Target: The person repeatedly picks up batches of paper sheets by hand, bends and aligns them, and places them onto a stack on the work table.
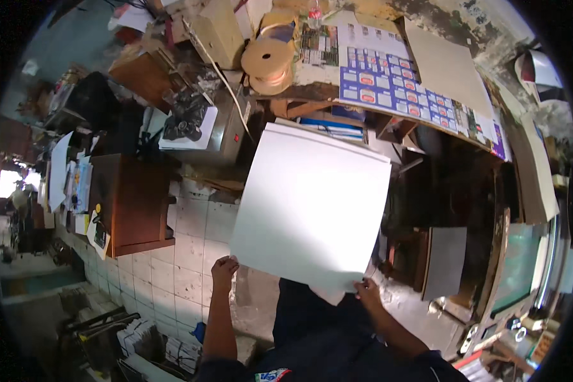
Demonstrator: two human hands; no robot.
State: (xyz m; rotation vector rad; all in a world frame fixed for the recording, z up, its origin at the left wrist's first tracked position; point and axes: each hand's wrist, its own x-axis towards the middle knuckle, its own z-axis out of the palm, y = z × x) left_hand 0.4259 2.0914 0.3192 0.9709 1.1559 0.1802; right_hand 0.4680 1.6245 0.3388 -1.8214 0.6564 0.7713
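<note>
A large white sheet of paper or thin card stretches out before me, its far edge reaching the front of the workbench. My left hand pinches its near left corner. At the near right edge, my right hand grips the sheet between thumb and fingers. Close to that hand the near edge bends down in a curled flap. A second edge shows along the far side, but I cannot tell whether it is a fold or another sheet.
A cardboard spool stands on the bench beside blue-and-white printed sheets. Black plastic lies on papers at the left. A brown wooden cabinet stands on the tiled floor. Paper bundles sit at lower left.
</note>
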